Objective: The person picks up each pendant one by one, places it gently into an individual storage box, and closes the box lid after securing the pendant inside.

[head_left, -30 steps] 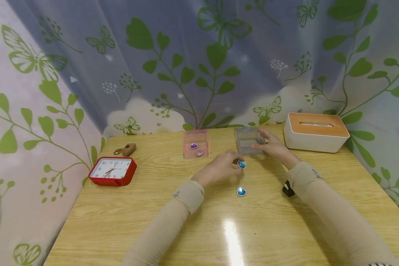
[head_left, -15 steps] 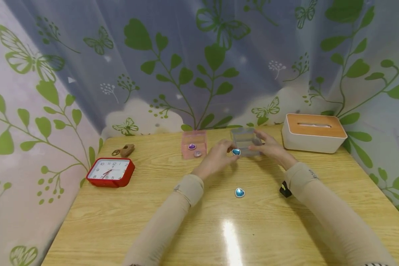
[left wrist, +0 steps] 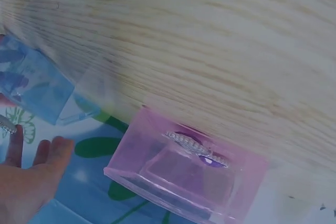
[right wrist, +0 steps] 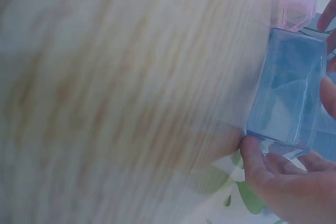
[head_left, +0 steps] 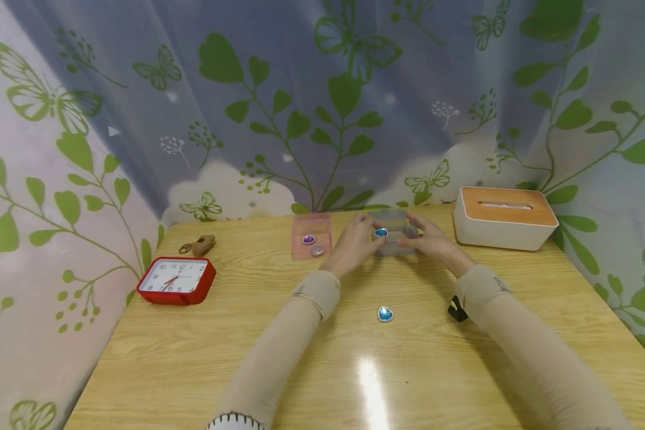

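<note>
In the head view my left hand (head_left: 353,245) pinches a blue heart-shaped gem (head_left: 381,232) with a silvery rim over the clear bluish plastic box (head_left: 396,248). The left wrist view shows that gem (left wrist: 7,124) edge-on at the fingertips. My right hand (head_left: 435,243) grips the box's right side; in the right wrist view its thumb and fingers hold one end of the box (right wrist: 286,82). A second blue heart-shaped gem (head_left: 385,314) lies on the table nearer me. Left of the hands stands a pink clear box (head_left: 296,243) holding a purple gem (head_left: 308,239) and a pale gem (head_left: 318,251).
A red alarm clock (head_left: 176,280) stands at the left, with a small brown object on a ring (head_left: 203,245) behind it. At the back right is a white tissue box (head_left: 505,230) with a wooden lid. A small black object (head_left: 457,309) sits by the right sleeve.
My left hand has carried the blue gem away from me, from in front of the clear box to over it. The right hand keeps its hold on the box.
</note>
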Demonstrator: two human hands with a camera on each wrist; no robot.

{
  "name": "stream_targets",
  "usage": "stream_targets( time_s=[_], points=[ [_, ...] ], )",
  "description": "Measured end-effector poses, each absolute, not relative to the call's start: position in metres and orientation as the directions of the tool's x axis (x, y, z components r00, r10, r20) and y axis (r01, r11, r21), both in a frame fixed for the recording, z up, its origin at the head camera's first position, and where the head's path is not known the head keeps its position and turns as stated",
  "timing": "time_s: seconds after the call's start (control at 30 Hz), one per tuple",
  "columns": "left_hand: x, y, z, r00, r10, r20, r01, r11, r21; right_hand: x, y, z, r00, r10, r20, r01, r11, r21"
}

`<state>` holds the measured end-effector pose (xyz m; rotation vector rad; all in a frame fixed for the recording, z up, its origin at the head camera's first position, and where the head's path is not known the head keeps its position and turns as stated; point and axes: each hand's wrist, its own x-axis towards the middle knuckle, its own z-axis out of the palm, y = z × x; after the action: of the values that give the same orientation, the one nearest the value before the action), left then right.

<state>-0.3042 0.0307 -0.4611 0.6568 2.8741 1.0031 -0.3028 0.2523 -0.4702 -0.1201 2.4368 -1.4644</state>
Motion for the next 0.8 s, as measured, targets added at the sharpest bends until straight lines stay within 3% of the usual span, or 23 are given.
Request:
stream_targets(
  time_s=[0.37,0.8],
  points=[
    [-0.318,0.044,-0.470,-0.930,0.351,0.106,0.340,0.717,0.609,-0.301,0.251,-0.472,-0.954,-0.228,-0.194,0.069,0.465,-0.883],
    [-0.326,0.052,-0.473,-0.948,0.308,0.076,0.305,0.820,0.484,-0.300,0.251,-0.472,-0.956,-0.226,-0.188,0.066,0.457,-0.887]
  ],
)
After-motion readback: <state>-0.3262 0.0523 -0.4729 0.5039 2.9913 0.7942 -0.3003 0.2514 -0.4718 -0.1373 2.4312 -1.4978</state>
